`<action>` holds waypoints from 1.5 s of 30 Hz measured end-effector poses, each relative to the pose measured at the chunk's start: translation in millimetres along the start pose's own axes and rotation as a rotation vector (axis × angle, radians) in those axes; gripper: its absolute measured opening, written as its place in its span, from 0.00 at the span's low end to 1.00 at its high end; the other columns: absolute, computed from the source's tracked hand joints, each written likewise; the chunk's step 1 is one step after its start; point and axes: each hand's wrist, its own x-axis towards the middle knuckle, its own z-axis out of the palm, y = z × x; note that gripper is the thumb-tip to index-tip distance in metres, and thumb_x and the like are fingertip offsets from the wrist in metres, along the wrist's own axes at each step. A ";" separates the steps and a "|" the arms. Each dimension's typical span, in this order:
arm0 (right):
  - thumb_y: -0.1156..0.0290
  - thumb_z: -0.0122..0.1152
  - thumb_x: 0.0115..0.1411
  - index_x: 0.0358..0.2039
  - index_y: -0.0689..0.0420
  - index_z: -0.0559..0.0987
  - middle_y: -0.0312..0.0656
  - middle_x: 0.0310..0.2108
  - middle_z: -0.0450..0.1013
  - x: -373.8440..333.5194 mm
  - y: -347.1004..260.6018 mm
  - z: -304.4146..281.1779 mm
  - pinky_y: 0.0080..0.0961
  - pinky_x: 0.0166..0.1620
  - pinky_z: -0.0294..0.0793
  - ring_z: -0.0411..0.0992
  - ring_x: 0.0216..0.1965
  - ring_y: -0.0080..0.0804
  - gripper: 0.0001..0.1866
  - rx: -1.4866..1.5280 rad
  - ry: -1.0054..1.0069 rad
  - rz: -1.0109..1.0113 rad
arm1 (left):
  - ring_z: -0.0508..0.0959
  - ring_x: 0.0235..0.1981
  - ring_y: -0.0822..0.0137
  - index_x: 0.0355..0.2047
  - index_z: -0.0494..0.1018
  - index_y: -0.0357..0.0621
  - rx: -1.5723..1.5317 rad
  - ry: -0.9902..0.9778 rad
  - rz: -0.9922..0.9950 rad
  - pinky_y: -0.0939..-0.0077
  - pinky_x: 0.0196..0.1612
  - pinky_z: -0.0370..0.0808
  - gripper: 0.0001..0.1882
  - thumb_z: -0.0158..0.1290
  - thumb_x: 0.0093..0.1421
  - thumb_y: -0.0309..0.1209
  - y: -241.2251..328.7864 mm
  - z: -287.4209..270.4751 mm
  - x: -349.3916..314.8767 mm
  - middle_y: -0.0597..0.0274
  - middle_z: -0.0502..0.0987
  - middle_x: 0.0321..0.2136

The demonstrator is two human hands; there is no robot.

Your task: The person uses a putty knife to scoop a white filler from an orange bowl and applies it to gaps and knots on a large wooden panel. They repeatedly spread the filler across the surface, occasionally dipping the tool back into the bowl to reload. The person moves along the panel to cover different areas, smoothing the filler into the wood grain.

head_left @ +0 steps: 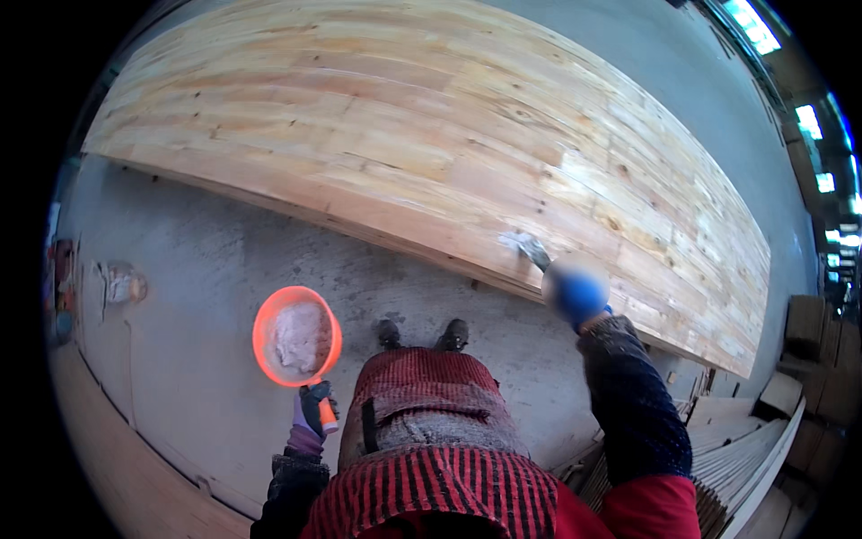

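Observation:
My left hand (314,409), in a dark glove, is closed round the handle of an orange dipper (261,350). Pale pinkish-white paste (301,337) lies inside the dipper, which I hold out over the floor. On the right, my right hand (579,295) wears a blue glove and is partly blurred. It grips a putty knife (539,255), whose blade reaches onto the near part of a large wooden panel (386,135). White paste (514,240) shows at the blade's tip, against the boards.
The panel, made of many joined strips, stretches across the view above the concrete floor (197,242). Stacked boards (736,458) lie at the lower right. A long wooden edge (135,458) runs along the lower left. My shoes (453,335) stand near the panel.

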 end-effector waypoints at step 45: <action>0.65 0.49 0.70 0.64 0.55 0.64 0.38 0.40 0.75 270.9 -362.1 -95.8 0.18 0.35 0.71 0.67 0.29 0.17 0.24 1.438 -0.303 0.422 | 0.73 0.25 0.75 0.41 0.69 0.40 0.125 -0.142 0.235 0.76 0.27 0.73 0.13 0.58 0.57 0.25 336.9 -86.5 178.2 0.66 0.73 0.31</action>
